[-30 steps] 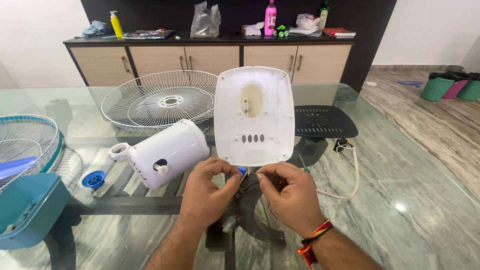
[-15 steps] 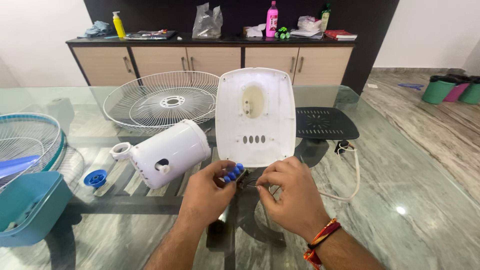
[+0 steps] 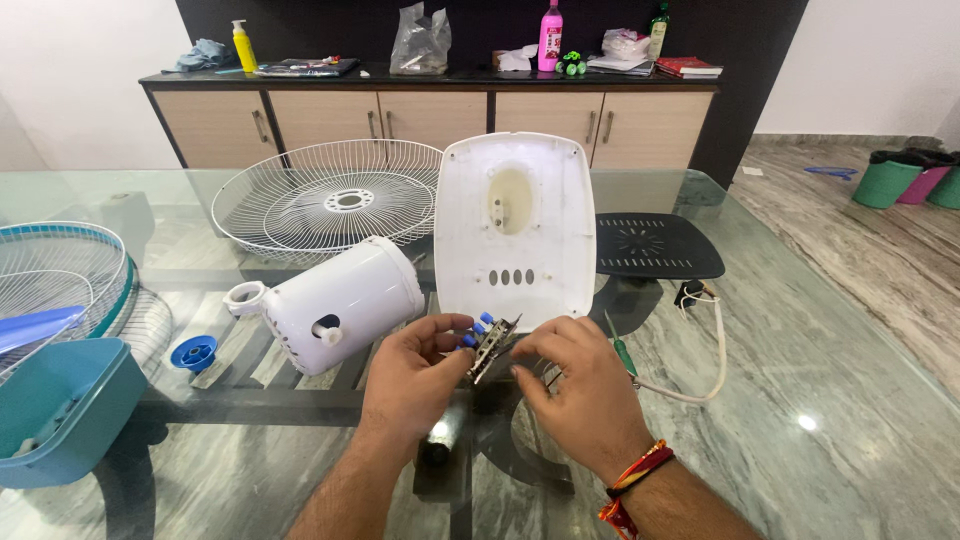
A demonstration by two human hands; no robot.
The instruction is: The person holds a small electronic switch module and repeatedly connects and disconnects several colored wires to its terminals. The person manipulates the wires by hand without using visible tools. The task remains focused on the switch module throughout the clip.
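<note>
Far left on the glass desk [image 3: 820, 330]: a teal tub [image 3: 55, 410], a wire grille with a blue blade [image 3: 50, 290], then a blue knob [image 3: 193, 352]. A white motor housing [image 3: 335, 305] lies on its side, a second wire guard [image 3: 330, 200] behind it. Left hand [image 3: 410, 375] and right hand [image 3: 575, 385] meet at centre over the desk, fingers of both pinched on a small switch block [image 3: 490, 343] with blue buttons. It sits just below the white base cover [image 3: 515, 225]; wiring probably hangs beneath, hard to tell. Right: green screwdriver [image 3: 622, 350], black vent plate [image 3: 655, 245], white cord [image 3: 712, 350].
</note>
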